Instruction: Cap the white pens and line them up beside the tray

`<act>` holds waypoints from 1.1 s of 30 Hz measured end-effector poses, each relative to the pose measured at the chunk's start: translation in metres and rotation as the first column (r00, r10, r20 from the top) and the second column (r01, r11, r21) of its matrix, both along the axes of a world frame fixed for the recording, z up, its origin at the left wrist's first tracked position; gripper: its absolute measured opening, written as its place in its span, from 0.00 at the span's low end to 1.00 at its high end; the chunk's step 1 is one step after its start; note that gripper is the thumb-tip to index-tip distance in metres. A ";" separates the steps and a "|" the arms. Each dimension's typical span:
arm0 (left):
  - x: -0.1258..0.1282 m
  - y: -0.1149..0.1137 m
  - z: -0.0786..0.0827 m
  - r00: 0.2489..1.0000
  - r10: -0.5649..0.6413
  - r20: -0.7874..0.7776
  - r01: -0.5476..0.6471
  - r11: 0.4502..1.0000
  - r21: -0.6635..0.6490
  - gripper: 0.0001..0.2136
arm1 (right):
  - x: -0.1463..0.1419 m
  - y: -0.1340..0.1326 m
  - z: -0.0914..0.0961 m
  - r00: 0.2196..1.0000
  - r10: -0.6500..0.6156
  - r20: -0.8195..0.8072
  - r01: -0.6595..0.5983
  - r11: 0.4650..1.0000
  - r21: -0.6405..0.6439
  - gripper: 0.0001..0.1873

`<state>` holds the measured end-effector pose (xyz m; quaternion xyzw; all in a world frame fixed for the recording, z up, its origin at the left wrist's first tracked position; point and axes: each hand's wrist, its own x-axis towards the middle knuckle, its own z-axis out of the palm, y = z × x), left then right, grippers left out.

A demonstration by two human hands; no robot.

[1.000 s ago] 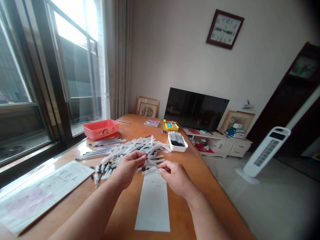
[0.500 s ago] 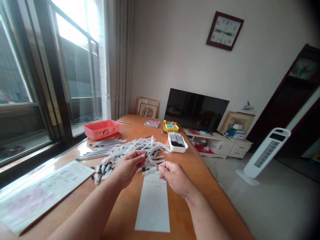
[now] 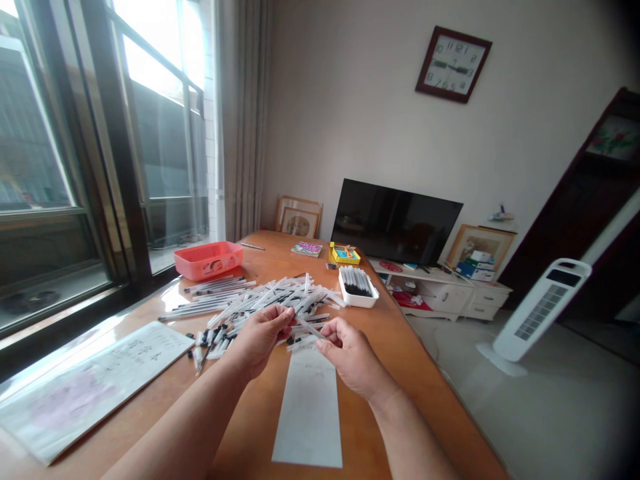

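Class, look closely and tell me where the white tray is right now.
In the head view, the white tray sits near the right edge of the table, right of the pile of tubes and in front of the yellow box.

Two bare hands [image 3: 267, 337], narrower wrists [image 3: 383, 395], smooth bare forearms [image 3: 193, 415]

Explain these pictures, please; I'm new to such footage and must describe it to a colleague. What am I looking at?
No machine here: these are a person's bare hands, seen through one camera worn on the head, looking forward and down. The left hand and right hand hold a slim, pale tube between them. On the wooden table lie a pile of similar tubes, a paper strip, a booklet, a red basket and a filled white tray.
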<state>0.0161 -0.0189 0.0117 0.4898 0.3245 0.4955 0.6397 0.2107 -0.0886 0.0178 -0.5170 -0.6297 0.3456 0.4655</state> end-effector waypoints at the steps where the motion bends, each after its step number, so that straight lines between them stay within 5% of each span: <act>1: 0.000 0.000 0.000 1.000 -0.009 0.003 0.009 1.000 0.001 0.14 | 0.001 0.001 -0.001 1.000 -0.017 0.016 0.017 1.000 0.006 0.08; 8: -0.002 -0.002 0.006 0.993 -0.076 0.087 0.084 0.992 -0.091 0.15 | 0.007 0.002 -0.003 1.000 0.016 0.015 -0.015 0.998 -0.056 0.18; 12: -0.001 -0.005 0.007 0.997 -0.006 0.075 0.016 0.991 -0.132 0.17 | 0.004 0.002 -0.004 1.000 0.023 0.013 -0.022 0.998 -0.066 0.20; 33: -0.002 0.001 -0.002 1.000 -0.004 -0.013 0.003 0.997 -0.071 0.14 | -0.002 0.001 -0.002 0.999 0.037 -0.010 -0.038 0.994 -0.103 0.22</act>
